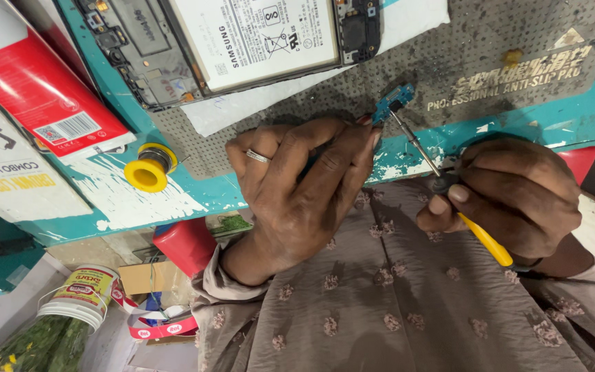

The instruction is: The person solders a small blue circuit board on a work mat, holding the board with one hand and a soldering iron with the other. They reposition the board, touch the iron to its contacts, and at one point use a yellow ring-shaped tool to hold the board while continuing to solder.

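Closely worked small blue circuit board (392,102)
Left hand (297,193) pinches the board at its fingertips; right hand (511,196) grips a yellow-handled soldering iron (449,189), tip touching it.

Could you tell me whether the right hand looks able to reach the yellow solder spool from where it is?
Probably not directly: the left hand lies between the right hand, which holds the iron, and the spool.

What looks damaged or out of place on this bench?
The teal bench edge has paint chipped off in white patches. An opened phone lies with its insides bare. The left hand holds a small blue circuit board that the right hand's screwdriver touches.
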{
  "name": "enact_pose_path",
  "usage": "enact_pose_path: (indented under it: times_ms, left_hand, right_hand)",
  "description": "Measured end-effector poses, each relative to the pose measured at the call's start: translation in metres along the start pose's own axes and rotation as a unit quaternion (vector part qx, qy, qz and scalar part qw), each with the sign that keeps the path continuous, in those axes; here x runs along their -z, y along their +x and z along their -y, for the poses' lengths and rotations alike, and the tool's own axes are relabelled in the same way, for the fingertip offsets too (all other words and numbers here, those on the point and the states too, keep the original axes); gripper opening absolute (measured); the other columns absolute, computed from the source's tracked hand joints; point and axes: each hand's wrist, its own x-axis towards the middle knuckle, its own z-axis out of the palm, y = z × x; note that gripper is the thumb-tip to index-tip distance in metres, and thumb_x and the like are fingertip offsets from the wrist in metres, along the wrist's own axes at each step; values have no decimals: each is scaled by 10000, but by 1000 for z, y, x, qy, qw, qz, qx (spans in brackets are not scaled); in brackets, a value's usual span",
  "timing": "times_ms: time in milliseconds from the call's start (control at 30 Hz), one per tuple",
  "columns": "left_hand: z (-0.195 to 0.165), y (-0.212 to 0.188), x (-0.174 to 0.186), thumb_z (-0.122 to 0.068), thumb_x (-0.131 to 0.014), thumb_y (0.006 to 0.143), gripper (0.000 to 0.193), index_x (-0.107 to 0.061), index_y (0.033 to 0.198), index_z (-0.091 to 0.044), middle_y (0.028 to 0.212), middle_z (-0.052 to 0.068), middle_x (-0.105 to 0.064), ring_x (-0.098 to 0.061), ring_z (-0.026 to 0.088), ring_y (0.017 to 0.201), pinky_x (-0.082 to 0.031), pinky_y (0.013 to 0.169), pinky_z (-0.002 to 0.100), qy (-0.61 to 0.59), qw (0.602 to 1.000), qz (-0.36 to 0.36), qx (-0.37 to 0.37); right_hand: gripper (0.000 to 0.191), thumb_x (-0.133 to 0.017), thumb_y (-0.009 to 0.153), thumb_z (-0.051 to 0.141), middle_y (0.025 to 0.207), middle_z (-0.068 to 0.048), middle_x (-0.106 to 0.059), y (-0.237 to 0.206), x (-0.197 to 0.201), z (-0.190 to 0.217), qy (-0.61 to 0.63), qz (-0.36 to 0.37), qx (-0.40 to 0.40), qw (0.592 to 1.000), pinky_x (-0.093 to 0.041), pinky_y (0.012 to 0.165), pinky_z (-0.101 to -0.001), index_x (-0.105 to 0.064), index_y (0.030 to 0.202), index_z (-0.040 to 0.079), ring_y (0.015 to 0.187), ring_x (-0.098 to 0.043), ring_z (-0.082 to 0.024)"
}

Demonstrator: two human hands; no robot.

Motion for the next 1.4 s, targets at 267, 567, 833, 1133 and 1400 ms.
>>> enact_pose_path:
  times_ms: [267,567,833,1133,1400]
  left_hand:
    - [-1,1,0,-184,-923,979,229,-784,1151,-127,1132,-40,-660,-563,157,996,-301,877,356,9,1000,1,2]
    - [-2,0,0,-192,-924,984,229,-779,1154,-140,1142,-43,-657,-569,157,1012,-309,886,352,11,1000,-2,5]
    - [0,1,0,-190,-920,987,231,-777,1160,-135,1148,-38,-660,-563,157,1008,-300,887,356,6,1000,2,0]
    - [-1,1,0,-187,-920,993,221,-776,1153,-138,1138,-44,-664,-562,154,1002,-304,884,347,6,1000,0,2]
    - [-2,4,1,-183,-924,958,219,-781,1116,-132,1104,-33,-664,-566,164,978,-311,875,359,11,1000,-2,2]
  right_hand:
    - [284,-898,808,145,733,-105,-646,2,2,4,3,4,-21,1000,-634,638,-436,-642,861,33,739,-658,-288]
    - [296,-901,816,161,731,-108,-641,2,2,2,8,10,-9,1000,-632,628,-438,-645,866,22,738,-657,-288]
    - [281,-883,826,156,727,-108,-639,2,2,1,5,10,-3,1000,-634,622,-432,-644,883,19,739,-650,-284]
    - [295,-878,829,160,709,-110,-625,1,2,-4,10,-2,24,1000,-641,617,-425,-625,865,13,728,-646,-279]
    - [251,-867,814,112,708,-105,-632,0,2,-1,13,8,6,1000,-644,634,-426,-635,847,21,726,-649,-275]
